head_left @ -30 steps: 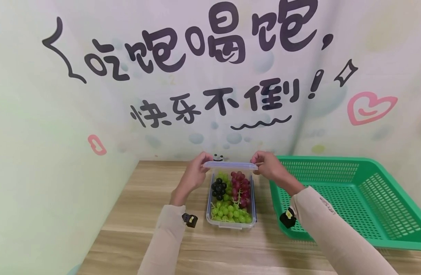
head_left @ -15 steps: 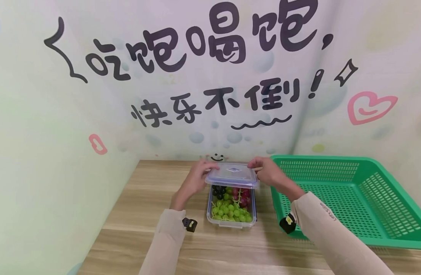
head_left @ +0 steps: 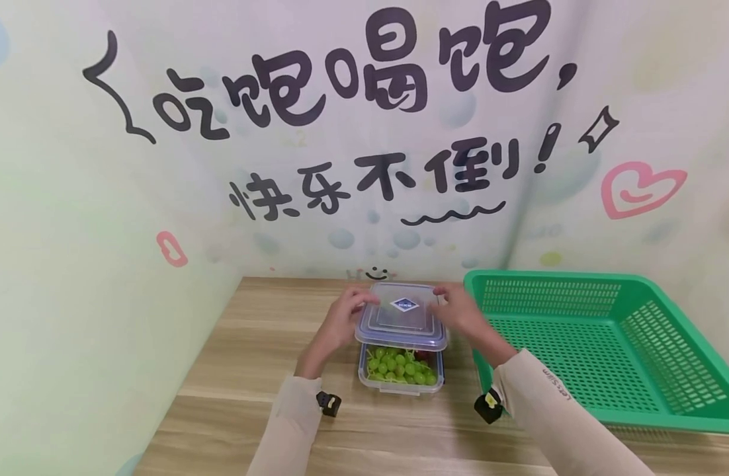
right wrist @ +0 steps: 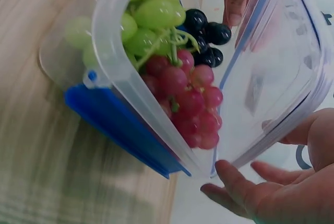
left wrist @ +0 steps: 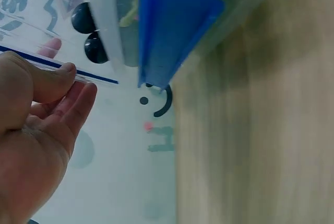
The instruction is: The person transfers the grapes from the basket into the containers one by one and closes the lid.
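Note:
A clear plastic lid [head_left: 400, 324] with a blue seal slants over a food container [head_left: 400, 390] on the table, its front edge lower than its back. Green grapes [head_left: 394, 365] show at the container's front. Red grapes [right wrist: 190, 104] and black grapes [right wrist: 216, 33] appear in the right wrist view. My left hand [head_left: 339, 317] pinches the lid's left edge between thumb and fingers. At the opposite edge, my right hand [head_left: 462, 316] holds the lid, thumb on one face and fingers by the rim. Blue side flaps [right wrist: 120, 125] hang folded down from the container.
A large green plastic basket [head_left: 579, 276] stands to the right of the container, close to my right forearm. Behind the wooden table [head_left: 239, 370] rises a printed wall covering [head_left: 317, 251] with big dark characters.
The lid has come from nearly edge-on at the back to a slant over the container, hiding the black grapes and most red ones in the head view. Both hands moved slightly down with it.

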The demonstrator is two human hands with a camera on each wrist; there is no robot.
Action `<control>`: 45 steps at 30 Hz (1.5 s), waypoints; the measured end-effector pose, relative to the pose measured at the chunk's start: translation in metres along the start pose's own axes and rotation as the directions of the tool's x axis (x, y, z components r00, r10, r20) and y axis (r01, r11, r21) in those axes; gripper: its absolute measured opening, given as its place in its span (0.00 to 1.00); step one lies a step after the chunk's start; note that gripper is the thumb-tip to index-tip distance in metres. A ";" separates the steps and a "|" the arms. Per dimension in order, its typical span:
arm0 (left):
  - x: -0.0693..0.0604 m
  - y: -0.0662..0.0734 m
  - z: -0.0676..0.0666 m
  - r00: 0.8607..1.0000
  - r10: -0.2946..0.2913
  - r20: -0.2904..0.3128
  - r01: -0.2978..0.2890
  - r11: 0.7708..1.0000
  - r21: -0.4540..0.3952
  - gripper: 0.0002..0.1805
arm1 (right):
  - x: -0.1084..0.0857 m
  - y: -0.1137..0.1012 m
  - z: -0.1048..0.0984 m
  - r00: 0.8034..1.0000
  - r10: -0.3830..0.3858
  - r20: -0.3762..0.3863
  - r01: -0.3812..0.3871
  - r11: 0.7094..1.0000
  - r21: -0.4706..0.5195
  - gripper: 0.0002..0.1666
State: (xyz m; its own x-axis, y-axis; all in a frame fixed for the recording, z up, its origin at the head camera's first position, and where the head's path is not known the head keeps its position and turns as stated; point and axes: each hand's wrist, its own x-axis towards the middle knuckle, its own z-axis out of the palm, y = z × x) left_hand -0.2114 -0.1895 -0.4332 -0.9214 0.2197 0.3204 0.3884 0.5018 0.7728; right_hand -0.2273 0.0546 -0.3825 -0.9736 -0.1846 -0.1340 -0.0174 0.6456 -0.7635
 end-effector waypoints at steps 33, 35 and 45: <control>-0.031 -0.025 0.019 0.949 0.303 -0.089 -0.289 0.947 0.140 0.22 | -0.022 0.007 0.046 0.981 -0.009 -0.191 0.010 1.000 0.005 0.25; -0.032 -0.023 0.017 0.959 0.273 -0.078 -0.264 0.958 0.112 0.24 | -0.023 0.009 0.048 0.981 0.004 -0.195 -0.002 1.000 0.010 0.27; -0.023 -0.004 0.014 0.997 -0.056 -0.055 0.058 0.998 0.033 0.21 | -0.023 0.018 0.061 0.963 0.067 -0.261 -0.012 0.978 0.206 0.27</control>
State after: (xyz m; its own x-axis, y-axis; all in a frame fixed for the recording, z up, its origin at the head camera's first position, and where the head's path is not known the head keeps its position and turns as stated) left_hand -0.1917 -0.1845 -0.4510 -0.9409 0.1450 0.3061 0.3344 0.5412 0.7716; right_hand -0.1909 0.0252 -0.4318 -0.9981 0.0590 -0.0151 0.0417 0.4813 -0.8756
